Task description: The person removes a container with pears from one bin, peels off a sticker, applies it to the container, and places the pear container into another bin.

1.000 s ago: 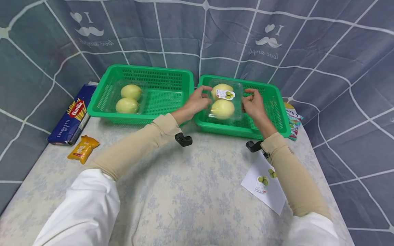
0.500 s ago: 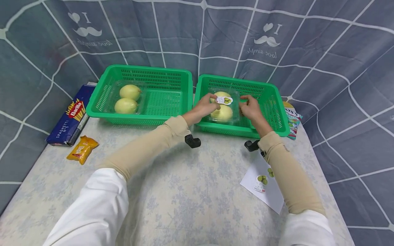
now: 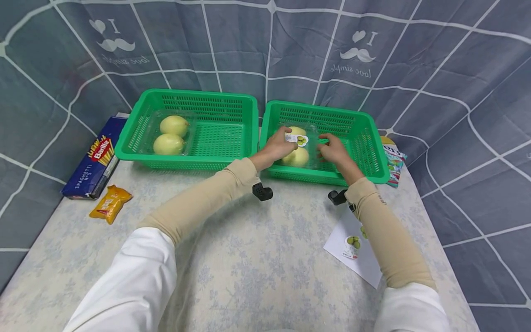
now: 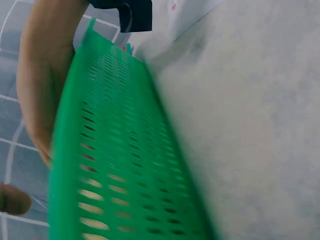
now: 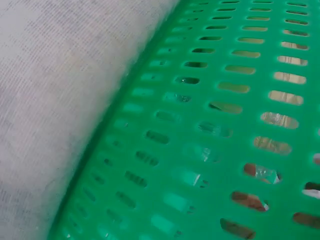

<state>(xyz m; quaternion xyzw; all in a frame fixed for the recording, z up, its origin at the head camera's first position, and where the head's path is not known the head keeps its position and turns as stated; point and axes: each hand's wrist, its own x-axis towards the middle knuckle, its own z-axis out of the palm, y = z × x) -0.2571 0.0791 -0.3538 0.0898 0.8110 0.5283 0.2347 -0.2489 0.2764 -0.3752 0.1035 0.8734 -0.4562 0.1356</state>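
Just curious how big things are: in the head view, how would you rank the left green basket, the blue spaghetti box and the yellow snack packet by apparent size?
1. left green basket, clearly the largest
2. blue spaghetti box
3. yellow snack packet, the smallest
All three lie at a similar distance from the camera, so the order looks reliable.

- My left hand (image 3: 279, 146) and right hand (image 3: 333, 148) grip a clear fruit pack (image 3: 299, 148) inside the right green basket (image 3: 370, 160).
- The left green basket (image 3: 220, 138) holds another pack (image 3: 169, 135).
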